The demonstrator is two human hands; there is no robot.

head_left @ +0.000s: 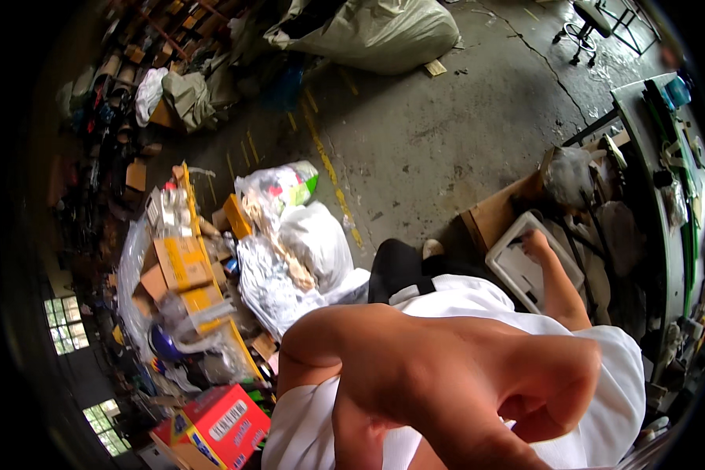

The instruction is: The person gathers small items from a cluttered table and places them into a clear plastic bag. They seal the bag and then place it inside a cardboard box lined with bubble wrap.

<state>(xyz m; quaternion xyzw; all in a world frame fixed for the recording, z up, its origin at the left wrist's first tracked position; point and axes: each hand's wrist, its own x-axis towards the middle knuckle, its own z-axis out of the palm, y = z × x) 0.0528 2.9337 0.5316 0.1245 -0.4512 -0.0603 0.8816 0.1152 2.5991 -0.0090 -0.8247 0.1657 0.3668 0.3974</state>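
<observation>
- Left hand [446, 384]: very close to the camera, filling the lower middle of the view; the fingers are curled in toward the palm in a loose fist. Whether anything lies inside the curl cannot be told.
- Right hand [534, 244]: stretched out and down at the right, resting on the upper rim of a white tray [517, 270]. The fingers bend over the rim; how firmly they close on it cannot be told at this size.
- White tray: a shallow rectangular plastic tray, tilted, lying low at the right just in front of a slab of brown cardboard [497, 215] and beside the dark legs under a workbench [650, 133].
- White shirt [603, 368]: the person's own garment, spread across the lower right beneath both arms; dark trousers [399, 270] show just above it.
- Concrete floor [431, 133]: grey, stained, crossed by a worn yellow line [329, 168] running from upper left toward the person.
- Clear plastic bags [305, 251]: several stuffed bags heaped on the floor left of the person, touching one another.
- Cardboard boxes [182, 262]: brown boxes with yellow tape, piled left of the bags.
- Red box [219, 423]: a printed carton at the lower left edge, near the left forearm.
- Large sack [376, 31]: a pale bulky sack at the top of the view, well apart from both hands.
- Stool [583, 27]: at the upper right corner.
</observation>
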